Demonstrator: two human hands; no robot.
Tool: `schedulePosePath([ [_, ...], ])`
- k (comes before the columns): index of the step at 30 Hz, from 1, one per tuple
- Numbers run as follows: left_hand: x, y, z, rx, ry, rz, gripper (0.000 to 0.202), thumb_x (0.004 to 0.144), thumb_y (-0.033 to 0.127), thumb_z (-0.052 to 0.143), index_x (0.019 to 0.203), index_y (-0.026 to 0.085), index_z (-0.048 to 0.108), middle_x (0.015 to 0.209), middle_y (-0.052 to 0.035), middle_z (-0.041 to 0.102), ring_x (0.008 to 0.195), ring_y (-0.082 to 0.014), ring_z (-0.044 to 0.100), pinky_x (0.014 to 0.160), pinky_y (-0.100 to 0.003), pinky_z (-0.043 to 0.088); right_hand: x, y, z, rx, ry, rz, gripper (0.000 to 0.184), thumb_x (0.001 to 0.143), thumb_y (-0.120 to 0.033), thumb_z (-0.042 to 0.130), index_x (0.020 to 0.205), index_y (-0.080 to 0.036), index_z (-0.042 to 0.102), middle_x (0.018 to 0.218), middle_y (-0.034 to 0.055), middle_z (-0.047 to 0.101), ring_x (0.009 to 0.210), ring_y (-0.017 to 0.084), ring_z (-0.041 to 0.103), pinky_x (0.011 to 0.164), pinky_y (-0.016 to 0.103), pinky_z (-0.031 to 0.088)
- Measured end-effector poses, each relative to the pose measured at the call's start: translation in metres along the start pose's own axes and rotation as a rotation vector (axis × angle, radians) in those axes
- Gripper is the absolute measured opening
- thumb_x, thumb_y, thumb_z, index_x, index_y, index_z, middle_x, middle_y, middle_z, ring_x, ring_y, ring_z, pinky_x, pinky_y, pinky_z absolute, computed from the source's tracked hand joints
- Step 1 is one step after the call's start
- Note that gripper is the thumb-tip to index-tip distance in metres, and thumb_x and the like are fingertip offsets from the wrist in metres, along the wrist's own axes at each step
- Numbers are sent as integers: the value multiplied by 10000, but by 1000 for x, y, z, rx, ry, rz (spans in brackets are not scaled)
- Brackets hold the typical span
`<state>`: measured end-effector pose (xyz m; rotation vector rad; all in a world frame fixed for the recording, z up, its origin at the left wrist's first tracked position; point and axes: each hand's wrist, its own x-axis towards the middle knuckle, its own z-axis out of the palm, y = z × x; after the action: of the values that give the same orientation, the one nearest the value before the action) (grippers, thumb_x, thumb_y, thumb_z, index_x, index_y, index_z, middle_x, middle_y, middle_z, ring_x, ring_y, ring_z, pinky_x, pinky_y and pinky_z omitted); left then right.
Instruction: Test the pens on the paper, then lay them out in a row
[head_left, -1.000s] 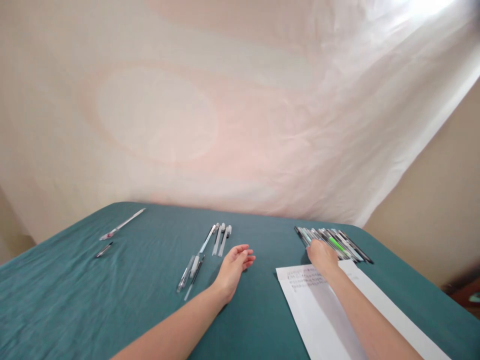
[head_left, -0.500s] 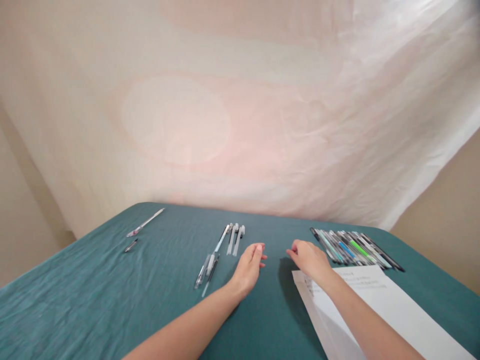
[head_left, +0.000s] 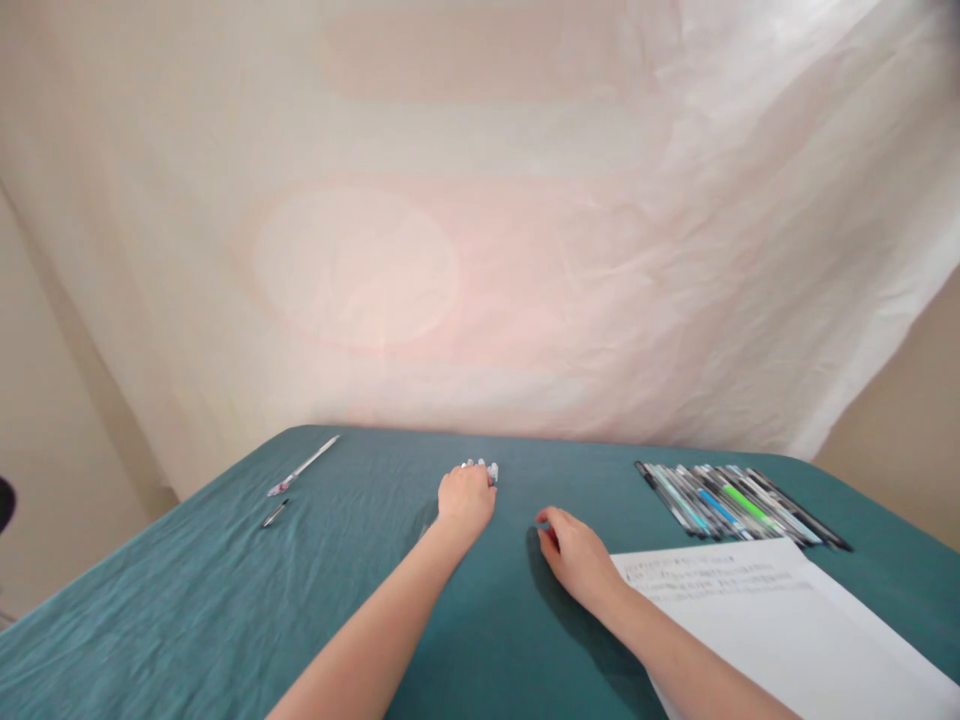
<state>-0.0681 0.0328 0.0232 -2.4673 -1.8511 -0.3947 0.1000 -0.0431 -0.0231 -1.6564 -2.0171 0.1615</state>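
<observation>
Whitish pens (head_left: 493, 472), several; two hands (head_left: 466, 498) (head_left: 576, 552).

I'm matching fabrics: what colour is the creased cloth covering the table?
The creased cloth is dark teal, clearest in the head view.

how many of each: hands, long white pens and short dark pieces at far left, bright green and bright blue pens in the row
Hands: 2, left hand and right hand
Long white pen: 1
Short dark piece: 1
Green pen: 1
Blue pen: 1
Total: 6
White ends by the left hand not counted, partly hidden.
</observation>
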Motion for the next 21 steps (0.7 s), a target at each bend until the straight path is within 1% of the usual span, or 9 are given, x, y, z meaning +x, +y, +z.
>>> schedulePosePath([
  [3, 7, 4, 2, 31, -1, -38, 197, 767, 265, 458, 860, 154, 592, 898, -122, 619, 881, -243, 562, 755, -340, 404, 0, 2, 1, 14, 20, -10, 175, 819, -182, 382, 925, -191, 521, 863, 42, 597, 745, 153, 566, 673, 236, 381],
  [6, 9, 7, 4, 52, -7, -63, 200, 777, 241, 435, 887, 146, 573, 930, -127, 609, 898, -244, 559, 764, -343, 406, -1, 1, 0, 8, 24, -20, 170, 816, -173, 384, 909, -190, 525, 853, 42, 589, 743, 151, 565, 673, 236, 382],
  [16, 4, 9, 10, 50, -68, -122, 219, 797, 239, 421, 981, 149, 498, 980, -126, 580, 919, -226, 562, 784, -331, 410, 0, 0, -2, -22, -4, -4, 164, 814, -163, 394, 870, -198, 545, 845, 31, 585, 780, 144, 563, 696, 226, 377],
  [21, 2, 12, 8, 20, -103, -143, 265, 809, 232, 396, 1057, 147, 432, 979, -123, 585, 892, -225, 581, 742, -309, 432, -1, -2, -4, -46, -4, -10, 163, 821, -174, 392, 863, -201, 546, 841, 24, 583, 773, 143, 563, 687, 224, 373],
])
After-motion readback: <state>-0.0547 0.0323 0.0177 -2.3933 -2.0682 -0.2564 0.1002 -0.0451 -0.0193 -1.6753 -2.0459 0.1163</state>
